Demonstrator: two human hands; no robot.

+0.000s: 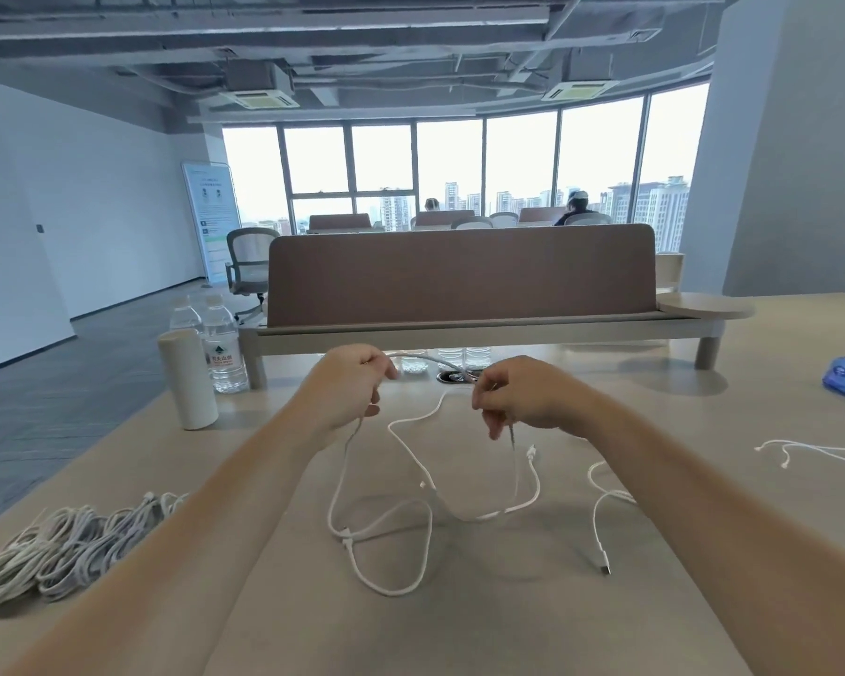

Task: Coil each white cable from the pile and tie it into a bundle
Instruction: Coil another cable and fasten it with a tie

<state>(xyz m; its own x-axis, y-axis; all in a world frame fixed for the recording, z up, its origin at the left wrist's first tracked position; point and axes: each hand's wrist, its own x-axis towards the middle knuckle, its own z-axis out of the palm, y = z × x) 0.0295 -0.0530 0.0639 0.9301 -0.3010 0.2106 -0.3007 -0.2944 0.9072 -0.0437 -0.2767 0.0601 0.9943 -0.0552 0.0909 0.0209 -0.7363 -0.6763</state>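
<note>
Both hands are up over the bench (459,626), with one white cable (425,356) strung between them in a shallow arch. Left hand (350,383): grip closed, fingers curled down with the cable pinched at the fingertips, and a length drops from under the palm toward the bench. Right hand (523,397): grip closed too, thumb and forefinger nipping the cable's other side, the remaining fingers curled loosely beneath. A strand hangs straight down from that pinch. Below the hands the rest of this cable sprawls on the bench in wide, loose loops, crossing itself between the forearms. Just to the right lies another loose cable (598,514), its plug pointing toward the near edge, and more white leads (810,451) trail in from the far right. Down at the left edge sit the coiled bundles (59,544), packed side by side. Beyond the left hand stand two water bottles (223,344) and a white cylinder (186,378).
</note>
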